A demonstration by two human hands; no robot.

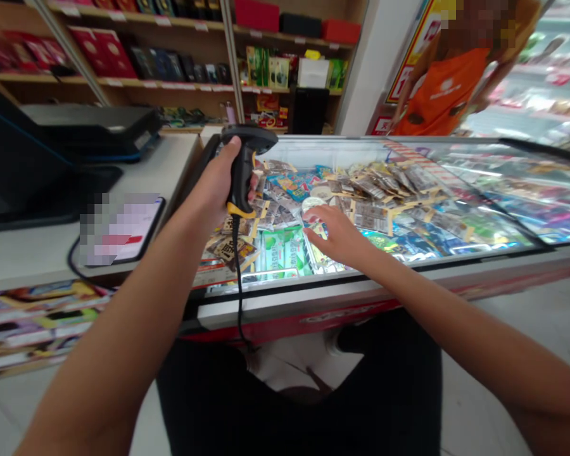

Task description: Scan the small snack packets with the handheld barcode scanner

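My left hand [221, 183] is wrapped round the handle of a black barcode scanner [247, 155] with a yellow band, held upright over the left end of a chest freezer [313, 304]. Its black cable [239, 285] hangs down in front of the freezer. My right hand [335, 234] reaches into the open freezer with fingers stretched out, touching the packets of frozen goods [375, 196] near a round white tub [312, 204]. It holds nothing that I can see.
A counter on the left carries a dark till terminal [38, 158] and a small payment screen [121, 228]. Shelves of boxed goods [171, 63] line the back wall. A person in an orange apron [449, 88] stands behind the freezer. Sliding glass [503, 183] covers the freezer's right part.
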